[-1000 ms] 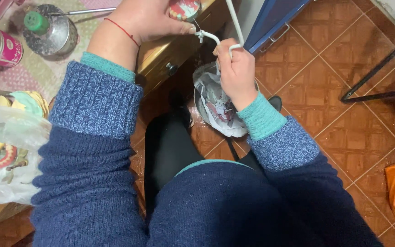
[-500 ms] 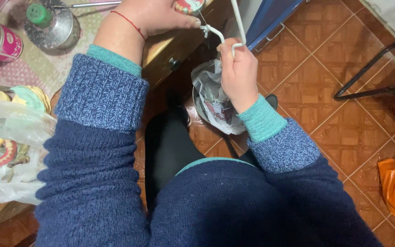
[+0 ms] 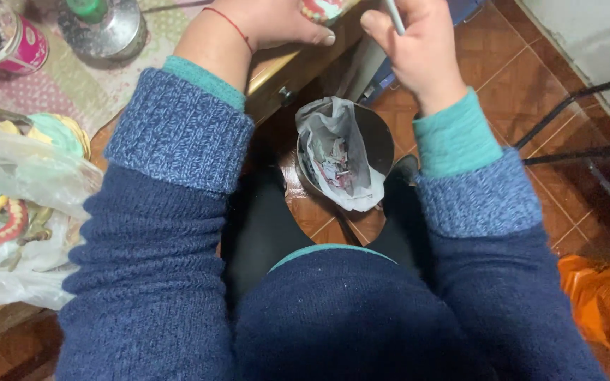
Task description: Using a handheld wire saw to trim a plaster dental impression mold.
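While a lined bin (image 3: 347, 159) is sitting between the knees, a white cord (image 3: 394, 14) is being gripped by right hand (image 3: 418, 49) fingers at 12 o'clock, a round patterned object (image 3: 323, 8) being clasped by left hand (image 3: 270, 21) fingers at 11 o'clock above the bench (image 3: 58, 92).

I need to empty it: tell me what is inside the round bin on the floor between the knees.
The round bin holds a crumpled pale plastic liner with small scraps of paper and bits of rubbish in it. The liner covers the bottom, so whatever lies beneath cannot be seen.

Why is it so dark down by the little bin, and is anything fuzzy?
Head view: the bin sits in shadow between the legs; the tiled floor is brighter, with soft shine; the right hand and left hand look slightly soft, cut by the top edge.
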